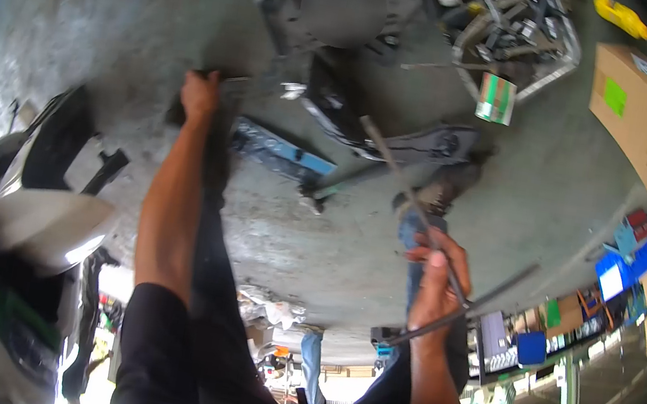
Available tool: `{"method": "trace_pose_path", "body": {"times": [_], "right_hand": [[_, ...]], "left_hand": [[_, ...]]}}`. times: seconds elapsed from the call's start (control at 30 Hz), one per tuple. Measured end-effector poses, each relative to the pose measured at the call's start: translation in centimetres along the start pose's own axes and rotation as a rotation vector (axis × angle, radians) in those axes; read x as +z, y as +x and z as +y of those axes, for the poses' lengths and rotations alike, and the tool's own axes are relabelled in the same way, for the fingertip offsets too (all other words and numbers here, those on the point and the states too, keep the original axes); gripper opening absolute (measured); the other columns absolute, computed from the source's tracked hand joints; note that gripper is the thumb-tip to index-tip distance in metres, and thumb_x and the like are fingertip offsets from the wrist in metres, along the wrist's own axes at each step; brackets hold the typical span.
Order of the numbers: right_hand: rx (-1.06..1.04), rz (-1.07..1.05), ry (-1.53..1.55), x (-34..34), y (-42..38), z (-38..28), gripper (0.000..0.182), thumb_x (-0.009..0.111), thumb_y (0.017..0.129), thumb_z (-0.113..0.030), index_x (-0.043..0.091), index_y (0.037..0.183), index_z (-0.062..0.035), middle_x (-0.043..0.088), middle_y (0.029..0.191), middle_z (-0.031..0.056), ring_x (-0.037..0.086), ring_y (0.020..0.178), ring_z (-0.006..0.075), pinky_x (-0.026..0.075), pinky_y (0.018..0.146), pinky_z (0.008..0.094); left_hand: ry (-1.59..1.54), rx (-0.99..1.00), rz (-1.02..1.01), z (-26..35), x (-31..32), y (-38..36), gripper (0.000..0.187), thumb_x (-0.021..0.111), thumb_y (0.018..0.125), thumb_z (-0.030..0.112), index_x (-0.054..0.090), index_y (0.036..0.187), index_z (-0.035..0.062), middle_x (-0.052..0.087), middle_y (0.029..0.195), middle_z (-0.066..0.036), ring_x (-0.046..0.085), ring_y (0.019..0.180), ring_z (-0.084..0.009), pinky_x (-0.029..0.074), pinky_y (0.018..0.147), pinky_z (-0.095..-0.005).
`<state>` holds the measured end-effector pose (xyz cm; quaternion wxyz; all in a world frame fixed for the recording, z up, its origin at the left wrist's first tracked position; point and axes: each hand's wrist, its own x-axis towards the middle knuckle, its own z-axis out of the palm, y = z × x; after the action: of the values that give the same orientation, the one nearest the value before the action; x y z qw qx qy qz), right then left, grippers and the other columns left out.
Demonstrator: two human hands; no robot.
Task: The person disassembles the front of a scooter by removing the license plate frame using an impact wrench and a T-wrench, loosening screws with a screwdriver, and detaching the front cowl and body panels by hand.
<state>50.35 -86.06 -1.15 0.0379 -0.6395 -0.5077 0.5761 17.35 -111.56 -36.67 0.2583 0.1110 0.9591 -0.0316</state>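
My right hand (442, 278) is closed around a T-handle wrench (402, 179). Its long bar slants up and left over the floor, and its crossbar (498, 290) passes by my wrist. Far out on the left, my left hand (202, 93) is low at the floor with its fingers curled in. A thin light shaft (235, 78) shows right beside those fingers; I cannot tell what they grip. Between the hands lie a blue-and-grey strip (285, 150) and a curved black trim part (407, 143).
A flat dark panel (343, 13) lies ahead, beside a metal frame tray (565, 67) of loose parts. A green-and-white box (496, 99), a cardboard box (642, 116) and a yellow bottle (621, 16) are to the right. A vehicle's front end (19, 282) stands at left.
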Motion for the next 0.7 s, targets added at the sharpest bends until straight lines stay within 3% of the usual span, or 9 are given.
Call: {"method": "trace_pose_path", "body": {"times": [0.07, 0.13, 0.17, 0.27, 0.37, 0.53, 0.63, 0.67, 0.7], "right_hand": [[0.054, 0.037, 0.01, -0.6, 0.1, 0.8, 0.04, 0.051, 0.102, -0.031, 0.059, 0.119, 0.0048, 0.066, 0.101, 0.0167, 0.063, 0.084, 0.0168, 0.051, 0.078, 0.0325], [0.146, 0.029, 0.2, -1.1, 0.6, 1.6, 0.039, 0.051, 0.102, -0.032, 0.059, 0.12, 0.0022, 0.066, 0.099, 0.0155, 0.063, 0.083, 0.0159, 0.051, 0.076, 0.0308], [0.135, 0.041, 0.205, -1.5, 0.8, 2.0, 0.039, 0.051, 0.102, -0.032, 0.059, 0.12, 0.0022, 0.066, 0.099, 0.0155, 0.063, 0.083, 0.0159, 0.051, 0.076, 0.0308], [0.234, 0.047, 0.357, -2.8, 1.2, 2.9, 0.038, 0.053, 0.102, -0.033, 0.061, 0.118, 0.0002, 0.069, 0.096, 0.012, 0.065, 0.078, 0.0134, 0.05, 0.072, 0.0278], [0.277, -0.008, 0.365, -4.9, 1.2, 3.2, 0.039, 0.053, 0.101, -0.036, 0.059, 0.117, -0.0012, 0.067, 0.092, 0.0098, 0.063, 0.081, 0.0145, 0.048, 0.071, 0.0266], [0.279, 0.033, 0.304, -8.3, 2.2, 3.5, 0.038, 0.053, 0.102, -0.037, 0.062, 0.099, -0.0007, 0.054, 0.069, -0.0001, 0.049, 0.064, 0.0084, 0.04, 0.06, 0.026], [0.265, 0.019, 0.316, -10.8, 2.4, 3.5, 0.033, 0.056, 0.1, -0.035, 0.062, 0.093, -0.0038, 0.051, 0.066, -0.0028, 0.046, 0.06, 0.0063, 0.042, 0.061, 0.024], [0.256, 0.037, 0.313, -11.2, 2.3, 2.5, 0.03, 0.058, 0.099, -0.033, 0.062, 0.092, -0.0043, 0.05, 0.065, -0.0031, 0.046, 0.059, 0.0061, 0.043, 0.06, 0.0243], [0.243, 0.053, 0.306, -11.6, 2.4, 1.3, 0.028, 0.059, 0.098, -0.031, 0.061, 0.091, -0.0047, 0.049, 0.065, -0.0034, 0.045, 0.058, 0.0059, 0.044, 0.059, 0.0246]], "left_hand": [[-0.043, -0.007, 0.031, 4.2, 0.2, -2.3, 0.045, 0.064, 0.09, 0.036, 0.057, 0.109, -0.0044, 0.068, 0.098, -0.026, 0.067, 0.091, -0.0423, 0.053, 0.081, -0.0491], [-0.663, -0.135, -0.108, 10.9, -3.5, -4.9, 0.035, 0.064, 0.09, 0.029, 0.061, 0.099, -0.0045, 0.068, 0.083, -0.018, 0.067, 0.075, -0.028, 0.054, 0.071, -0.0406], [-0.801, 0.007, -0.107, 12.1, -1.4, -4.7, 0.026, 0.064, 0.089, 0.023, 0.063, 0.092, -0.0036, 0.064, 0.074, -0.01, 0.06, 0.067, -0.0156, 0.051, 0.061, -0.0323], [-1.09, -0.023, -0.406, 24.4, -4.8, -8.9, 0.027, 0.066, 0.089, 0.022, 0.064, 0.098, -0.0038, 0.063, 0.081, -0.006, 0.057, 0.065, -0.014, 0.048, 0.056, -0.0295], [-1.24, 0.029, -0.625, 34.4, -6.7, -11.5, 0.033, 0.065, 0.092, 0.023, 0.062, 0.111, -0.0036, 0.066, 0.094, -0.01, 0.063, 0.071, -0.0172, 0.055, 0.062, -0.0295], [-1.036, 0.093, -0.673, 41.0, -7.8, -16.2, 0.053, 0.067, 0.092, 0.027, 0.048, 0.128, -0.0056, 0.065, 0.099, -0.013, 0.065, 0.078, -0.019, 0.052, 0.068, -0.0328], [-0.797, 0.507, -0.694, 36.5, -6.2, -22.3, 0.049, 0.063, 0.093, 0.043, 0.06, 0.105, -0.0047, 0.064, 0.087, -0.012, 0.058, 0.079, -0.0186, 0.048, 0.069, -0.0342], [-0.586, 0.444, -0.894, 36.0, -12.5, -25.2, 0.054, 0.06, 0.094, 0.048, 0.062, 0.105, -0.0054, 0.064, 0.082, -0.015, 0.059, 0.081, -0.0201, 0.048, 0.071, -0.0359], [-0.54, 0.501, -0.895, 33.0, -10.7, -27.2, 0.057, 0.057, 0.095, 0.051, 0.063, 0.102, -0.0052, 0.064, 0.081, -0.018, 0.059, 0.08, -0.0209, 0.049, 0.072, -0.0374]]}}
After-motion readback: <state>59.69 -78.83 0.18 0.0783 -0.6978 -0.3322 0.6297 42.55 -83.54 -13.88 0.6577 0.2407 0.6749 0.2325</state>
